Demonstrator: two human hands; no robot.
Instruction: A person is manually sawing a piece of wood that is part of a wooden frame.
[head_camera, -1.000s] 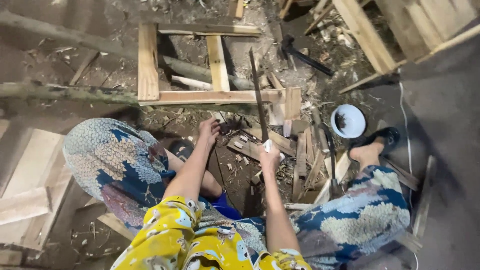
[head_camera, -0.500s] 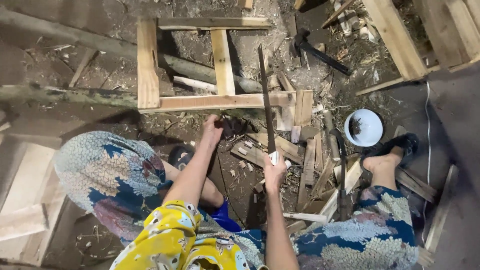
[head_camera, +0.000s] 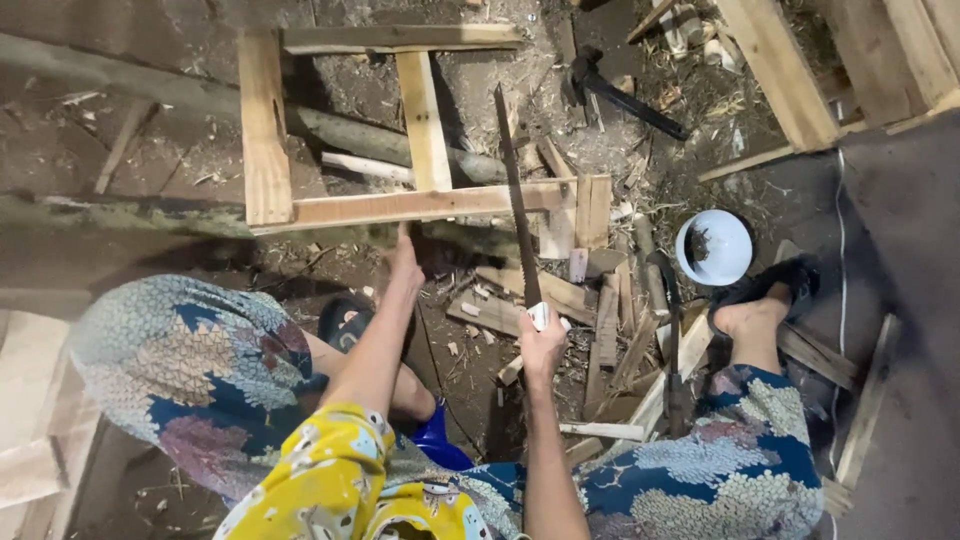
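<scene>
The right hand (head_camera: 541, 345) is closed around the pale handle of a long, dark-bladed hand saw (head_camera: 517, 205); the grip end is mostly hidden inside the fist. The blade runs away from the person and crosses the near rail of a pale rectangular wooden frame (head_camera: 400, 207) lying on the dirt floor (head_camera: 150, 150). The left hand (head_camera: 404, 262) is pressed down at that rail's near edge; its fingers fall in shadow, so whether they are spread or together cannot be told. Both forearms are cut off at the bottom edge of the view. Counted: one saw, one frame, one round white bowl (head_camera: 716, 247) holding dark contents that are hard to make out, one dark-headed hammer (head_camera: 612, 88) near the top edge, one round log (head_camera: 390, 148) partly covered by the frame. Short timber offcuts (head_camera: 590, 300) are piled between frame and bowl, too jumbled to count. The floor is bare earth strewn with sawdust and chips, dimly lit.
</scene>
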